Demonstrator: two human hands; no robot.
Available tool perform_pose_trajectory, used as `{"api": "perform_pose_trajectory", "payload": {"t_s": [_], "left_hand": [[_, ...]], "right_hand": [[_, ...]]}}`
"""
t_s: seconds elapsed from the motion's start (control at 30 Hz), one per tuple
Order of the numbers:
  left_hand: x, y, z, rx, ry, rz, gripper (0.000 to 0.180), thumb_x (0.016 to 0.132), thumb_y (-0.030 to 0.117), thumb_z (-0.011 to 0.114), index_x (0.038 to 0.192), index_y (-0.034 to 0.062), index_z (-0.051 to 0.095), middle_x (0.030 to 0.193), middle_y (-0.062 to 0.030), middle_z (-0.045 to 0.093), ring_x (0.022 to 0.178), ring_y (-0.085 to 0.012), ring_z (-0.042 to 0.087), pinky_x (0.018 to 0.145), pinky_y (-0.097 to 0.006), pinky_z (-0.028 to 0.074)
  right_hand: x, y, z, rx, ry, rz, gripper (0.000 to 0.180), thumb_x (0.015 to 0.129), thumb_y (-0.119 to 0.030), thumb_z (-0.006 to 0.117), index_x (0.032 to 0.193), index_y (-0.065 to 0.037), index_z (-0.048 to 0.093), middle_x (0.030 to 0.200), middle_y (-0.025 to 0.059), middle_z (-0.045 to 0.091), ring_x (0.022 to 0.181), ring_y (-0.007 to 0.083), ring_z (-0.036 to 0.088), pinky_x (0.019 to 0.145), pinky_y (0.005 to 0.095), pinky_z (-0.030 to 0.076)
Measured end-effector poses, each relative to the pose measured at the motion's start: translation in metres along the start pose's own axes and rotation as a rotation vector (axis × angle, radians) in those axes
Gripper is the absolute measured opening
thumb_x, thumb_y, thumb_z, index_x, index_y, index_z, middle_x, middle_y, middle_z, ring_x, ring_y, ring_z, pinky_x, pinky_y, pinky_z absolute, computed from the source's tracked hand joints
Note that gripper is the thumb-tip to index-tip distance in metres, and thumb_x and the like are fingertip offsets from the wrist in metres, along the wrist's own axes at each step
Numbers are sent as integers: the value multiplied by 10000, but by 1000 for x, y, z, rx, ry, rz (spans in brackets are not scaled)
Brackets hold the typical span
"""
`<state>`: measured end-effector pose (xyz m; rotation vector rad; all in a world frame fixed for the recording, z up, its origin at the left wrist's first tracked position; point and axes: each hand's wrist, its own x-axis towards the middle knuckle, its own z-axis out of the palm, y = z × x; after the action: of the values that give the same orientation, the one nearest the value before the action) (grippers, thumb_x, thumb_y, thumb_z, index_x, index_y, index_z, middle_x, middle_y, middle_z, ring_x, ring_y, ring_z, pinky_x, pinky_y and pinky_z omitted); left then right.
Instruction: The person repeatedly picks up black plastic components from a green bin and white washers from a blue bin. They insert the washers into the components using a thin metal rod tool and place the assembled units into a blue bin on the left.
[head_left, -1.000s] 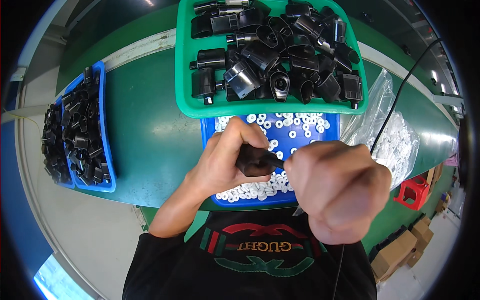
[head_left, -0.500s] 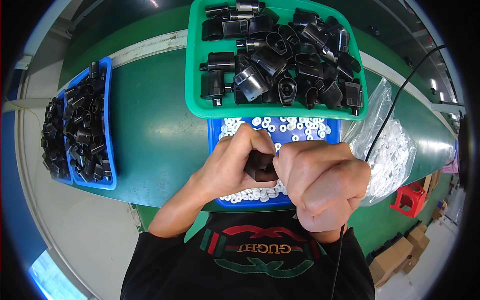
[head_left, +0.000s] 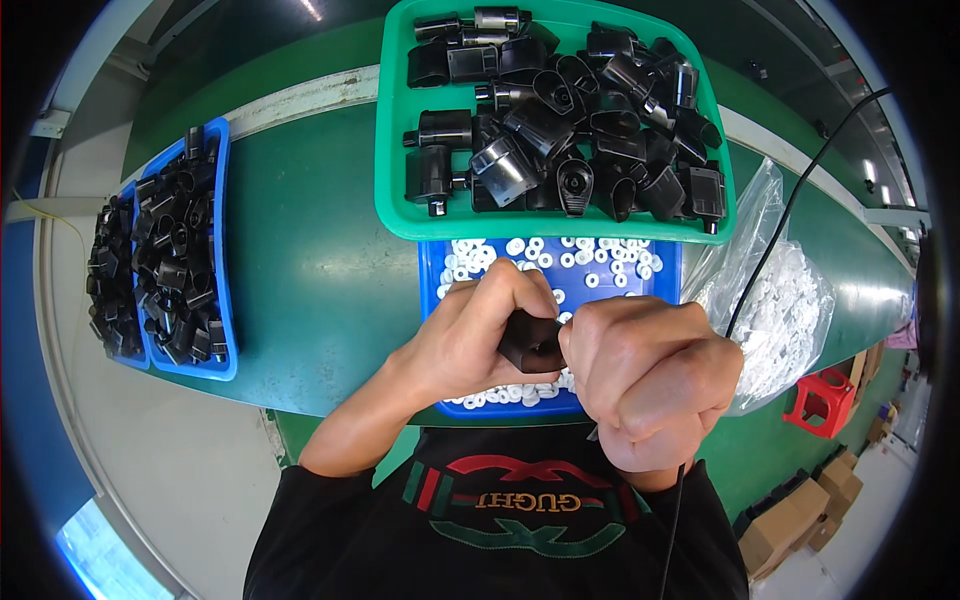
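My left hand [head_left: 465,330] is wrapped round a hollow black plastic part [head_left: 528,342], whose open end shows between the thumb and fingers. Pressed up against that part is my right hand [head_left: 655,375], closed in a fist. What its fingertips pinch, if anything, is hidden behind the knuckles. Both hands are above a blue tray [head_left: 430,268] of small white rings [head_left: 490,394], and they cover its middle. Just beyond, a green tray [head_left: 388,130] holds many black plastic parts [head_left: 538,122] of a similar kind, lying jumbled.
Two blue trays [head_left: 228,300] filled with black parts stand at the left of the green table [head_left: 310,270]. To the right lies a clear bag [head_left: 780,310] of white rings. A black cable [head_left: 790,215] hangs down the right side. A red stool [head_left: 822,400] and cardboard boxes [head_left: 785,525] are on the floor.
Both hands have sunk slightly toward me, together with the black part, which appears turned a little. My right fist still presses against it.
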<state>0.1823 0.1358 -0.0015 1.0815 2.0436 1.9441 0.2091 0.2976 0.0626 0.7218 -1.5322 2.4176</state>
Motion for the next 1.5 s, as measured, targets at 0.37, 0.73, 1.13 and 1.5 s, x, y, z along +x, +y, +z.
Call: {"api": "perform_pose_trajectory", "payload": {"t_s": [0.37,0.73,1.13,1.5], "left_hand": [[-1,-8,-3,83,50,-64,549,670,155,903,992,63,467,846,-95,609,719,-272,659,631,-343,528],[12,16,-27,57,104,-89,467,689,-183,690,977,52,407,796,-121,610,694,-121,573,627,-242,473],[10,22,-28,256,165,-101,480,667,-37,816,959,57,447,797,-93,624,706,-135,625,624,-245,506],[4,0,-52,181,395,-92,612,847,572,630,1044,27,434,861,-123,573,707,-138,511,585,-245,400]], "right_hand": [[-4,36,3,-116,-13,-193,253,754,44,619,609,-69,446,559,44,470,457,177,386,443,312,295],[-25,-39,-27,-260,90,-222,177,745,8,569,624,-86,483,614,28,477,542,163,395,446,312,252],[-66,15,-64,-1602,-57,-92,213,612,-56,646,822,-57,681,733,39,503,687,221,523,546,326,436],[-69,24,-64,-1654,-206,-10,280,736,-131,632,994,-31,678,827,36,528,780,188,542,658,309,462]]}}
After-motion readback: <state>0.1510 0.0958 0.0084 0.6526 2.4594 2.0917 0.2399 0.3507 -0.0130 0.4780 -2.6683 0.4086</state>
